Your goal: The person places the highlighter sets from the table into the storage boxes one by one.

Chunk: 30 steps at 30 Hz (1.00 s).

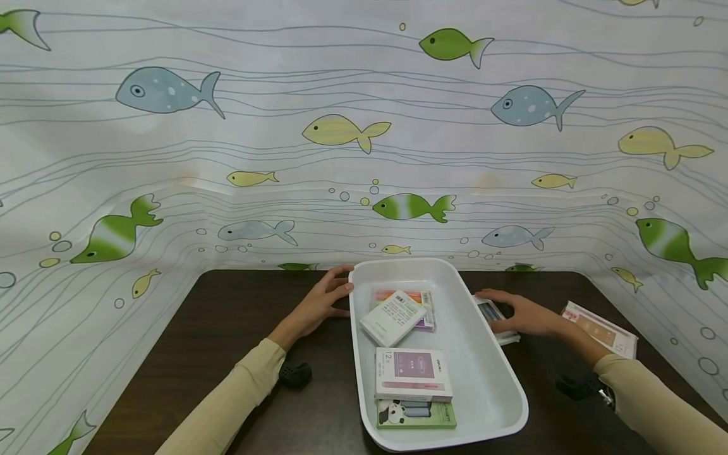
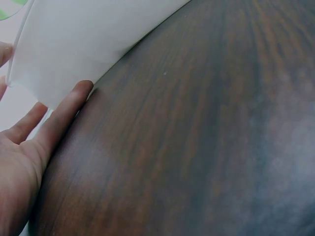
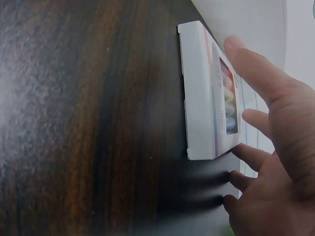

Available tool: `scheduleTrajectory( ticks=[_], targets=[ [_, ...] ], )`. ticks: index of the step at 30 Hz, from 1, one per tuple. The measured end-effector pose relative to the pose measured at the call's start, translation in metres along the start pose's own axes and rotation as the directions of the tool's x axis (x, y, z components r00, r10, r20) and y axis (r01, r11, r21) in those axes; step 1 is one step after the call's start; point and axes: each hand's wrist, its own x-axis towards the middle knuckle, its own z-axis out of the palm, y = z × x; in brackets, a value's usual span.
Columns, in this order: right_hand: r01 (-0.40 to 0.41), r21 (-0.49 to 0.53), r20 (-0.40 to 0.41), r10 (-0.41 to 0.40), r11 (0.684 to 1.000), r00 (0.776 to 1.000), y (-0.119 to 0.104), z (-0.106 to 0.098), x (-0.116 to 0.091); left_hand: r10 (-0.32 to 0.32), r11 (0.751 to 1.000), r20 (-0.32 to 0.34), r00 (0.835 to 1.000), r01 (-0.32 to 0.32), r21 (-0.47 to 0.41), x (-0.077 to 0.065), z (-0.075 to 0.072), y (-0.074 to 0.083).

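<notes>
Left hand [image 1: 318,303] spread against the white plastic tray [image 1: 478,366], right hand [image 1: 529,315] fanned wide over a flat white windowed box [image 3: 199,98].
The left's touch likely steadies the tray; the right's spread seems to suit the box, which sits just beside the tray on the dark wooden table [image 1: 227,335]. Four flat rectangular packs [image 1: 414,371] lie inside, in two overlapping pairs; one white-and-tan box [image 1: 603,332] lies near the right forearm.

White wall covering [image 1: 273,82] rises behind the bench [image 1: 199,328] and runs along both its sides, bending round at the corners. I can see blue fish [image 1: 162,90], yellow fish [image 1: 335,129] and green fish [image 1: 449,44] printed among thin wavy lines and little bubbles [image 1: 62,246]. The bench top is dark brown, streaked with grain, and catches a soft, pale sheen.
</notes>
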Motion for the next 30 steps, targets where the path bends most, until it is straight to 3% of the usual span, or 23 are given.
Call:
scheduleTrajectory(
  ticks=[8, 20, 30],
  targets=[
    [0.050, -0.014, -0.002, -0.050, 0.999, 0.999, 0.009, 0.003, 0.001, 0.004, 1.000, -0.002, 1.000, -0.004, -0.003, 0.000, 0.001, 0.001],
    [0.072, 0.044, -0.125, -0.066, 0.996, 0.990, 0.014, 0.015, -0.007, 0.005, 1.000, 0.004, 1.000, -0.005, -0.003, -0.001, 0.002, 0.003],
    [0.101, 0.002, -0.220, -0.098, 0.995, 0.971, 0.005, 0.020, -0.012, 0.001, 1.000, 0.000, 1.000, -0.001, 0.004, -0.001, 0.001, 0.001]
  ],
)
